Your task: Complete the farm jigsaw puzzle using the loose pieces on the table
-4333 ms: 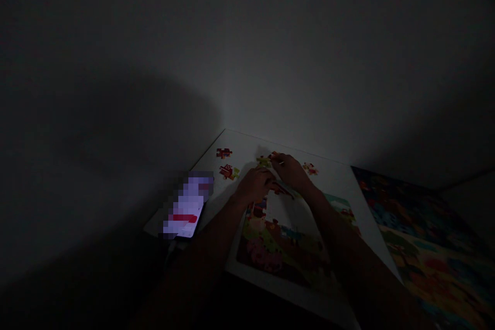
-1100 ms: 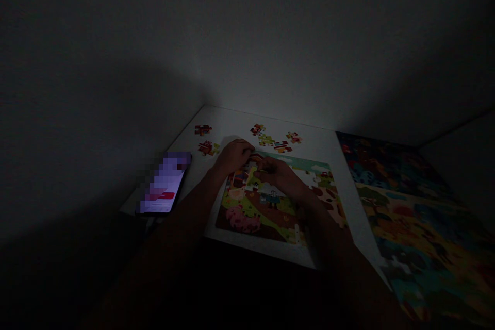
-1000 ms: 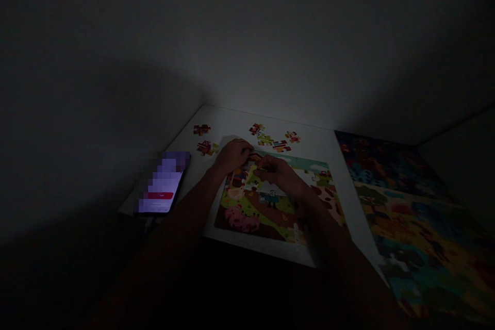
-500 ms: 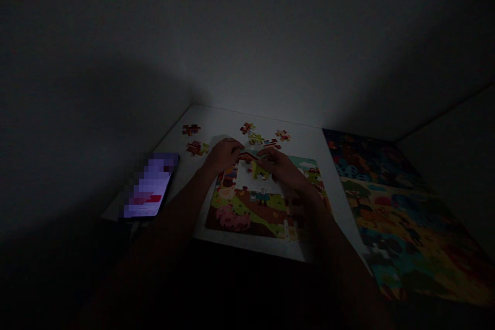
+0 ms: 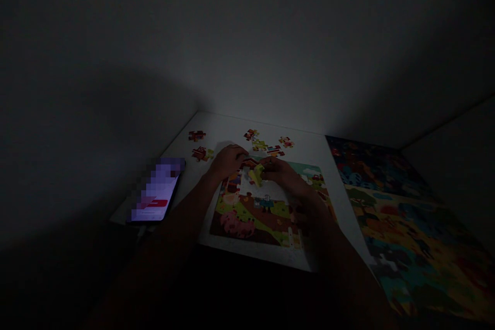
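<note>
A partly built farm jigsaw puzzle lies on a white board in dim light. My left hand rests curled on the puzzle's upper left corner. My right hand is closed beside it and pinches a yellow-green puzzle piece over a white gap near the puzzle's top. Several loose pieces lie just beyond my fingers, and two more loose pieces lie to the left.
A lit phone lies left of the board near the table's edge. A colourful picture sheet lies to the right. A plain wall stands close behind the table. Everything else is in deep shadow.
My hands came back from the loose pieces to the puzzle's top. The right hand now holds a yellow-green piece tilted up over the gap. The view has shifted slightly.
</note>
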